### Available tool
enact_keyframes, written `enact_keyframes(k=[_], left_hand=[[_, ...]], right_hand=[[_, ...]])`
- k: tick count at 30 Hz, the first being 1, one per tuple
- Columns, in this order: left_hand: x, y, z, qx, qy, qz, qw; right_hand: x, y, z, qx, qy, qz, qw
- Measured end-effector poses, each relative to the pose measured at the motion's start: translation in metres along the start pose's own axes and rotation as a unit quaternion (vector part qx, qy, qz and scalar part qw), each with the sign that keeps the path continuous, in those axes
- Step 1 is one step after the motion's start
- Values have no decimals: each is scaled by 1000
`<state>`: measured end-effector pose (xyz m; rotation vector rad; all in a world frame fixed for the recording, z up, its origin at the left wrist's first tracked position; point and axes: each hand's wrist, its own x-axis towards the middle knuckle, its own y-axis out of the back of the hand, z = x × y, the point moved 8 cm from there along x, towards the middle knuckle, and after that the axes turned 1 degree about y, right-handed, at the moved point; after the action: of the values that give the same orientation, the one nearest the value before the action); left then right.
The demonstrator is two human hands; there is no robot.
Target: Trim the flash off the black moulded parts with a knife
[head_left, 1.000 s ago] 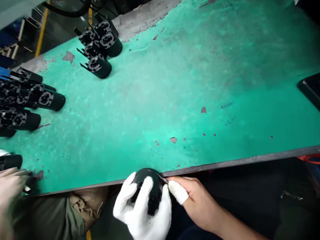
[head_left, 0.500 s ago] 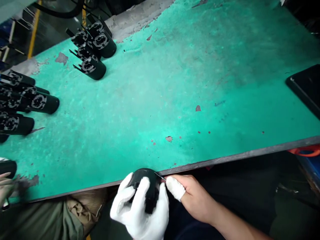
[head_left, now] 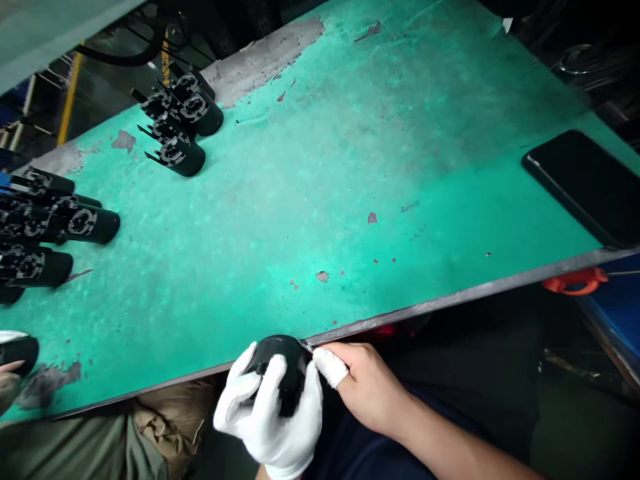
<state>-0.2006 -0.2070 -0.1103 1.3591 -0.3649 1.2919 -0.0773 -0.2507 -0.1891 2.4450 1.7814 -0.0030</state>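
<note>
A worn green surface (head_left: 350,167) fills the view. At six o'clock, just off its edge, the gloved left hand (head_left: 270,417) wraps a black part (head_left: 280,363); the right hand (head_left: 365,387) pinches a small blade against its rim, seemingly trimming; next calls for steady scraping.

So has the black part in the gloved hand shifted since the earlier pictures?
No. The black part sits at the table edge as before, held in the left hand; only the camera has turned.

My left hand (head_left: 270,417) wears a white glove around a black plastic part (head_left: 280,363); my right hand (head_left: 360,390) is bare, its fingertip wrapped white. The bench (head_left: 350,167) is green with grey worn patches, black cylindrical parts (head_left: 177,123) near its far left corner and a black phone (head_left: 585,183) at its right edge.
</note>
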Motion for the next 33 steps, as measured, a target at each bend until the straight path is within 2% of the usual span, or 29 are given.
enact_keyframes(k=[3, 7, 12, 20, 29, 33], left_hand=[[-2, 4, 0, -11, -31, -10, 999], [-6, 8, -3, -36, -30, -41, 998], [-11, 7, -3, -31, -45, -67, 996], [-4, 7, 0, -51, -59, -44, 996], [-5, 5, -2, -44, -67, -38, 996], [-8, 7, -3, -41, -80, -34, 995]], right_hand=[[0, -3, 3, 4, 16, 12, 1000], [-3, -5, 8, 22, 28, 10, 999], [-8, -4, 8, 22, 49, -24, 998], [2, -4, 12, 4, 30, -41, 999], [-2, -6, 8, -31, 19, -5, 999], [-3, -6, 4, -36, 42, 5, 998]])
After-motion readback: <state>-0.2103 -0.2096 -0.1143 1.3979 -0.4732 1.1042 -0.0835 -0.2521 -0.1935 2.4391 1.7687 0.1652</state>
